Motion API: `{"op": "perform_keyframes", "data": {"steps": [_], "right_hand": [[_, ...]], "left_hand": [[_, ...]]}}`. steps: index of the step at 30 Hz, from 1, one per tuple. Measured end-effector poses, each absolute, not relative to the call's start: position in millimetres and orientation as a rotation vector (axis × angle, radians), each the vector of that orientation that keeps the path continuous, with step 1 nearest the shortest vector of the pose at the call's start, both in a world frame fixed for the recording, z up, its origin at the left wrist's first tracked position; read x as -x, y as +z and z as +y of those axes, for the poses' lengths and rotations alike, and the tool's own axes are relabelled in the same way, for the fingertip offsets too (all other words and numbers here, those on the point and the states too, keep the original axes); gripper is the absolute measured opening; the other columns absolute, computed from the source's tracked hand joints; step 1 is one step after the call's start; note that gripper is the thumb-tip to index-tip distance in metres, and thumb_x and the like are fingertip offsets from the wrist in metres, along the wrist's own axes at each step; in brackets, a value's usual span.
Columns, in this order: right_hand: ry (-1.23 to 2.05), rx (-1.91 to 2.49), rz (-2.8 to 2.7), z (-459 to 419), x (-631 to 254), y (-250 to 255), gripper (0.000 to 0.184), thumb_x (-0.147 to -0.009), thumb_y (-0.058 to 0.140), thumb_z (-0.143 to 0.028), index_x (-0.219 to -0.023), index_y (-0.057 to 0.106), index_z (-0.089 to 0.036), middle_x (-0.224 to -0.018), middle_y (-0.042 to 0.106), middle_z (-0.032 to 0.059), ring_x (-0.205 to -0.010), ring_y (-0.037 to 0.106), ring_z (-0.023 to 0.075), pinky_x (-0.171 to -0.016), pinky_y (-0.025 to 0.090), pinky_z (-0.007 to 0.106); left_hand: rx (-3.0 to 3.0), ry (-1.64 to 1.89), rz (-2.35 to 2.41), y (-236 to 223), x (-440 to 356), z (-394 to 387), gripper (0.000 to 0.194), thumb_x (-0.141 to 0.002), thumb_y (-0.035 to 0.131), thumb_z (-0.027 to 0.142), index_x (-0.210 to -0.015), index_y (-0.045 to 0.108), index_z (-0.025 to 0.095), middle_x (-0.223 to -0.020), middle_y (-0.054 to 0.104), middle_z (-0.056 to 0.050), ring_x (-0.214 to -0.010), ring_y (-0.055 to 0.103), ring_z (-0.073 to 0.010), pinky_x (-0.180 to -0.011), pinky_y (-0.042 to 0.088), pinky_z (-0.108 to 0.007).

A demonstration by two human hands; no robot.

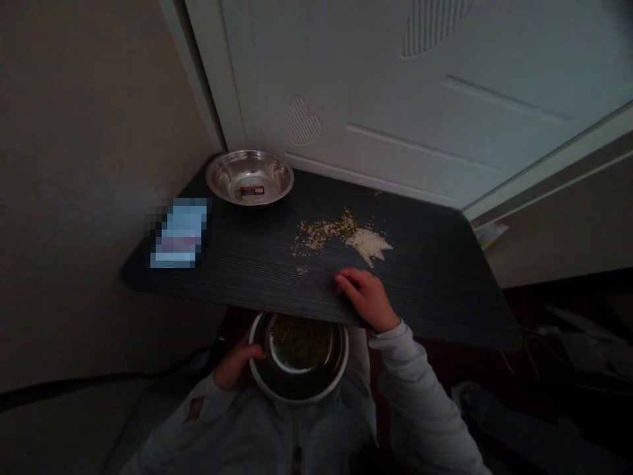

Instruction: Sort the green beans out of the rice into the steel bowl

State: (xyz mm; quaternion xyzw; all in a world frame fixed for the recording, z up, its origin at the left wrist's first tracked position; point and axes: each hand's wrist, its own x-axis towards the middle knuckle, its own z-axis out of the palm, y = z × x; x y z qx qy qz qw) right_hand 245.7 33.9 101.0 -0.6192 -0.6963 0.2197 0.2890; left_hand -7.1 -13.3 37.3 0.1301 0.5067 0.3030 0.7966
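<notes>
The left hand [238, 361] is clamped on the rim of a bowl [299, 359] of green grains at the counter's [425, 290] near edge. Beyond that edge, mixed grains [324, 231], then white grains [368, 244], lie past the right hand [366, 297], its fingers curled together.

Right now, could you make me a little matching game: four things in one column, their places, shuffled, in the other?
1. Left hand
2. Right hand
3. Shiny bowl
4. White grains

A. Heaped near the middle of the table
B. On the rim of a second bowl
C. At the table's near side, fingers curled
D. On the table, close to the door

Pairs: 1-B, 2-C, 3-D, 4-A
</notes>
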Motion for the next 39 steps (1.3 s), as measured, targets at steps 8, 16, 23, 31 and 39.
{"op": "perform_keyframes", "data": {"steps": [8, 16, 23, 31, 39], "right_hand": [[0.544, 1.650, -1.926, 28, -239, 102, 0.024, -0.087, 0.047, -0.036, -0.077, 0.063, -0.021, -0.067, 0.065, -0.0004, -0.063, 0.055, 0.0135, -0.066, 0.036, 0.027], [0.529, 1.636, -2.032, 20, -233, 102, 0.028, -0.086, 0.047, -0.039, -0.072, 0.061, -0.020, -0.063, 0.062, -0.0005, -0.061, 0.053, 0.0128, -0.067, 0.032, 0.028], [0.527, 1.611, -2.094, 17, -232, 104, 0.029, -0.087, 0.046, -0.040, -0.071, 0.061, -0.020, -0.064, 0.062, 0.0001, -0.063, 0.051, 0.0133, -0.069, 0.030, 0.029], [0.602, 1.569, -2.087, 17, -234, 106, 0.029, -0.087, 0.046, -0.040, -0.072, 0.061, -0.020, -0.066, 0.063, -0.0003, -0.063, 0.052, 0.0126, -0.070, 0.031, 0.030], [0.697, 1.667, -1.733, 15, -236, 103, 0.027, -0.085, 0.046, -0.039, -0.069, 0.058, -0.020, -0.061, 0.058, -0.0003, -0.061, 0.050, 0.0133, -0.059, 0.037, 0.025]], "left_hand": [[-0.294, 0.646, 1.101, 36, 10, -14, 0.053, -0.047, 0.057, 0.006, -0.099, 0.066, 0.014, -0.083, 0.074, -0.007, -0.085, 0.066, -0.0304, -0.075, 0.048, -0.038], [-0.298, 0.662, 1.108, 38, 10, -13, 0.050, -0.047, 0.058, 0.007, -0.096, 0.068, 0.010, -0.083, 0.074, -0.009, -0.083, 0.066, -0.0296, -0.070, 0.047, -0.034], [-0.293, 0.594, 1.096, 39, 11, -11, 0.044, -0.048, 0.057, 0.007, -0.089, 0.070, 0.011, -0.077, 0.075, -0.008, -0.079, 0.066, -0.0292, -0.069, 0.047, -0.035], [-0.315, 0.605, 1.108, 42, 11, -10, 0.041, -0.048, 0.056, 0.006, -0.087, 0.070, 0.012, -0.077, 0.074, -0.007, -0.080, 0.066, -0.0291, -0.068, 0.046, -0.035], [-0.323, 0.602, 1.107, 39, 11, -8, 0.055, -0.044, 0.056, 0.009, -0.097, 0.067, 0.013, -0.072, 0.074, -0.006, -0.071, 0.065, -0.0272, -0.061, 0.045, -0.033]]}}
